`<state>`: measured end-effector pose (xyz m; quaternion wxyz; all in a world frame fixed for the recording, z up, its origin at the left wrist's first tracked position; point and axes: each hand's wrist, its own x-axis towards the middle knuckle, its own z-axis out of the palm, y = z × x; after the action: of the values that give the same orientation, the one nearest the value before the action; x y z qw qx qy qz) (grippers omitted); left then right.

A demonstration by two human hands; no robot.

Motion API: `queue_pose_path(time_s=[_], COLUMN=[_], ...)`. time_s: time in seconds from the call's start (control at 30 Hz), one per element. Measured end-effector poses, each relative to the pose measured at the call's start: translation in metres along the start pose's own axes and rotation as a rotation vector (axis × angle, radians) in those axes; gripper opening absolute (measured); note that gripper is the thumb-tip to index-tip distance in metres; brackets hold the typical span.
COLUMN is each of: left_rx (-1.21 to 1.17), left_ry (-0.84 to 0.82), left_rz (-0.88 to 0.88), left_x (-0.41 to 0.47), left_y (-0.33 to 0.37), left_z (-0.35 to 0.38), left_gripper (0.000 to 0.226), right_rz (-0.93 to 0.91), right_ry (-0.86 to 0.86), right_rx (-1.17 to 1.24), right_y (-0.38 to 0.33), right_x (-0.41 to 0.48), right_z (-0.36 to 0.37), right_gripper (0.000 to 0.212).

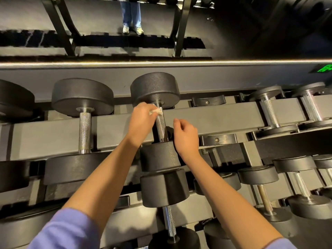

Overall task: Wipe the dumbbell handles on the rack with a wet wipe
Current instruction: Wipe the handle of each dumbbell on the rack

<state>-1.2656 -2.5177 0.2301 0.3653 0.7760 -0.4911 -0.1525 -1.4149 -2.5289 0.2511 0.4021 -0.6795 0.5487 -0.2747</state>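
1. Head view, nearest: our purple sleeves at the bottom edge, both bare forearms reaching up over the rack.
2. Lower tier: a dumbbell with a bright handle lies under our arms.
3. Right hand: fingers loosely curled and apart, holding nothing, just right of the handle of the middle top-tier dumbbell, above its near head.
4. Left hand: fingers pinched together on a white wipe, pressed against the far end of that handle, close under the far head.
5. Left neighbour: another dumbbell, its knurled handle bare.
6. Right: smaller dumbbells and empty cradles.
7. Farthest: a mirror reflecting a rack frame and a standing person's legs.
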Motion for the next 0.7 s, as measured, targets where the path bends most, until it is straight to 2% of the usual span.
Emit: queue_pose_path(time_s=[0.17, 0.3, 0.37, 0.53, 0.7], left_rx=[-0.012, 0.057, 0.067, 0.048, 0.102], left_ry=[0.062, -0.085, -0.133, -0.035, -0.204], left_rz=[-0.011, 0.168, 0.203, 0.148, 0.158], left_x=[-0.002, -0.023, -0.015, -0.009, -0.018], left_y=[0.004, -0.007, -0.011, 0.004, 0.001], left_z=[0.009, 0.002, -0.002, 0.006, -0.001], left_gripper=[0.020, 0.019, 0.019, 0.016, 0.017], right_rz=[-0.001, 0.001, 0.020, 0.086, 0.069], right_ry=[0.011, 0.013, 0.021, 0.073, 0.056], right_rx=[0.004, 0.001, 0.000, 0.019, -0.011], right_y=[0.001, 0.000, 0.001, 0.004, 0.007], right_x=[0.000, 0.000, 0.001, 0.007, 0.007], right_z=[0.000, 0.000, 0.000, 0.000, 0.002], right_gripper=[0.041, 0.042, 0.042, 0.046, 0.046])
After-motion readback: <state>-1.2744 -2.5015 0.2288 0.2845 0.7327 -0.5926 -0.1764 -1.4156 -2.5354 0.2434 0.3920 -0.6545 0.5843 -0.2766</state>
